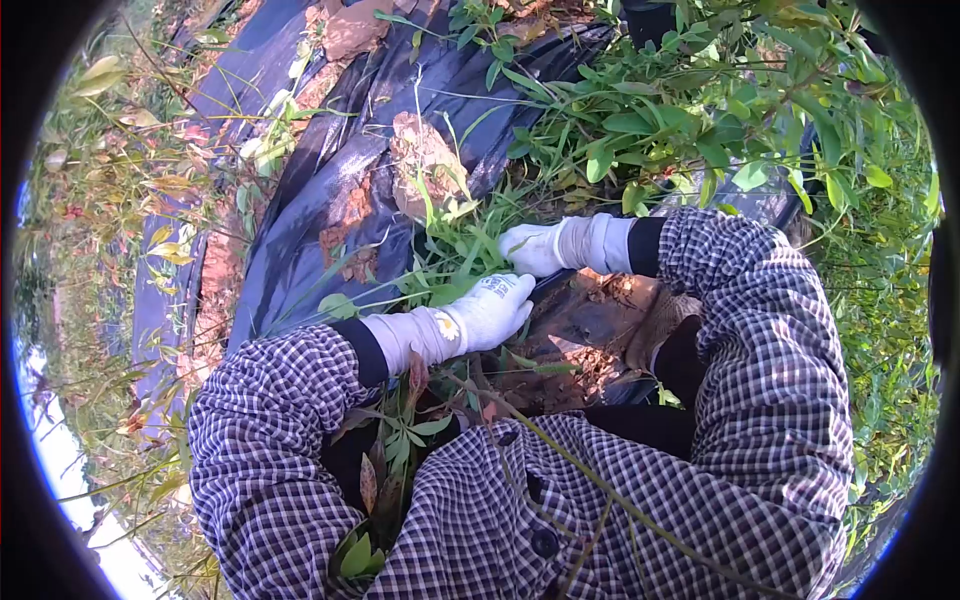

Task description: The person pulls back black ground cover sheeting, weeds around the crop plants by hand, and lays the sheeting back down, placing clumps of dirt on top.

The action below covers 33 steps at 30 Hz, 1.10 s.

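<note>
Two gloved hands: your left hand (492,312), your right hand (533,249) at its one o'clock, touching weeds (462,243); fingers partly hidden, grips I cannot tell.

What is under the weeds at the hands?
Black sheet and reddish soil show beside the weeds. What lies directly beneath cannot be seen: the weeds, left hand and right hand cover it.
</note>
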Available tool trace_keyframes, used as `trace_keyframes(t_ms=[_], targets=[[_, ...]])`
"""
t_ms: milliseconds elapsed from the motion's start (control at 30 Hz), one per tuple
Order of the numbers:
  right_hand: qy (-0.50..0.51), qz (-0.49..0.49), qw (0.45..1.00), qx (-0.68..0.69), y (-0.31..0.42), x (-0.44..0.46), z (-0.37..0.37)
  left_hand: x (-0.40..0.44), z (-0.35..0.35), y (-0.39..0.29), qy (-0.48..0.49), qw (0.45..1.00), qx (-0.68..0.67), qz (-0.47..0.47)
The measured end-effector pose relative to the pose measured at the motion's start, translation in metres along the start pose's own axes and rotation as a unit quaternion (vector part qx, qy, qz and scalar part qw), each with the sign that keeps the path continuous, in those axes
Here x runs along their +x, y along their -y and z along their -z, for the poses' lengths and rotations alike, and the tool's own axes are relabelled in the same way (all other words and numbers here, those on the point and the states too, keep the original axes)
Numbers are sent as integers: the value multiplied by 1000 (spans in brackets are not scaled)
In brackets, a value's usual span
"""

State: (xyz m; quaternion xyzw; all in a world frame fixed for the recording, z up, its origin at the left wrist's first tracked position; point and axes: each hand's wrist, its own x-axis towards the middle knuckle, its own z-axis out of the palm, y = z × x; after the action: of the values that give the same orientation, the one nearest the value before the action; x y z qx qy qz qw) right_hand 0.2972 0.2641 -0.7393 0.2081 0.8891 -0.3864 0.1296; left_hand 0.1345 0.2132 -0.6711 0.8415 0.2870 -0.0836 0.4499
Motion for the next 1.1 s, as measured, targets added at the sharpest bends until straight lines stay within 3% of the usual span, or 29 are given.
trace_keyframes(t_ms=[33,100,167,267,300,400,433,500,567,633,700,733,800,833,933,967,1000,1100], targets=[[-52,-45,988,141,-21,10,-32,1,0,1,3,1000,3,4],[-2,-62,969,240,-36,19,-51,3,0,3,7,1000,11,11],[195,-3,969,151,-27,17,-23,3,1,3,9,1000,21,18],[232,-127,963,62,-51,49,-52,1,4,0,6,999,32,29],[138,-145,979,30,-4,-11,16,-1,6,-2,11,999,32,38],[166,-87,982,-15,-16,7,-8,-2,13,-7,22,998,22,57],[147,-199,966,74,-32,11,-24,-2,15,-8,25,997,16,64],[243,-70,960,122,-8,-5,30,-1,14,-3,-2,999,5,54],[304,-6,934,189,-22,2,40,-3,13,-2,-10,998,-7,54],[325,110,931,124,-44,9,42,-4,12,-2,-4,998,-14,60],[155,-107,954,233,-17,-24,95,-4,19,-7,23,997,-1,78],[127,-212,922,297,0,-33,124,-5,20,-9,37,996,5,87],[-62,-70,991,91,-31,-3,100,-10,8,-2,-19,999,16,49],[-157,4,987,-18,-42,11,88,-11,7,-2,-19,998,19,49],[-124,65,985,102,-43,42,28,-10,10,-2,-12,999,14,41],[-74,19,997,4,-62,64,-8,-9,12,-1,-16,999,9,35],[-58,47,996,43,-56,60,-17,-8,13,-2,-18,999,3,27],[-63,18,995,71,-6,6,28,-7,12,-1,-16,999,5,30]])
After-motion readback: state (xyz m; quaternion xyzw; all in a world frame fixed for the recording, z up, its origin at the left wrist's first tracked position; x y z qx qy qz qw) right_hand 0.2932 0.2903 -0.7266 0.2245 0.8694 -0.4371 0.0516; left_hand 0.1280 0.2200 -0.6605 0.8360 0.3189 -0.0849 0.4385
